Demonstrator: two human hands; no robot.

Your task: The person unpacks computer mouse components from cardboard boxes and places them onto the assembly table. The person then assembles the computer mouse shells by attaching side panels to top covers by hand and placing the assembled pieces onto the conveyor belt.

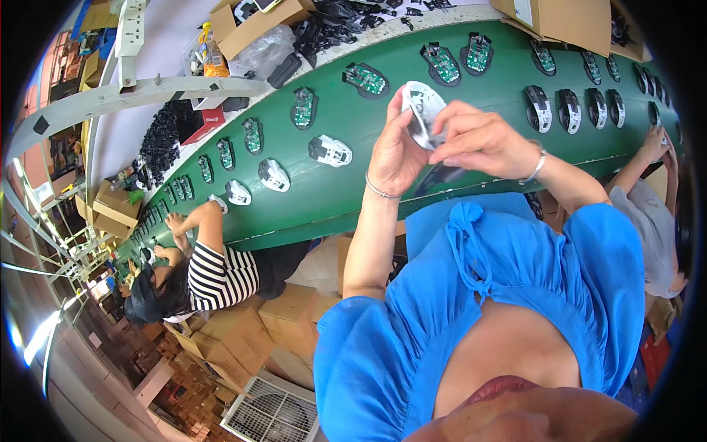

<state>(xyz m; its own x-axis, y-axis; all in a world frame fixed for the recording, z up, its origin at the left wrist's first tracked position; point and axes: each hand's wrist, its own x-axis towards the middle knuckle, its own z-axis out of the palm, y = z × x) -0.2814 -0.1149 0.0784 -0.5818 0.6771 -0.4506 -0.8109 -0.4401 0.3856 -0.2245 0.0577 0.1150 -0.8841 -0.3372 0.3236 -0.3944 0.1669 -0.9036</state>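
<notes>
A white computer mouse shell (425, 112) is held up over the green belt, its hollow inner side partly showing. My left hand (393, 153) grips it at the left edge between thumb and fingers. From the right, my right hand (480, 140) pinches at the shell's lower edge with bent fingers; whether a small part is between them is hidden. Below my hands shows a dark, blurred piece (442, 175), too unclear to name. Nearest on the left lies another white mouse shell (330, 151). Mouse bases with green circuit boards (440, 62) lie beyond my hands.
The green belt (368, 195) curves across in front of me. Several black-and-silver mouse shells (538, 108) stand to the right. Co-workers sit at the left, in a striped shirt (221, 276), and right. Cardboard boxes (254, 29) and black parts (339, 29) occupy the far shelf.
</notes>
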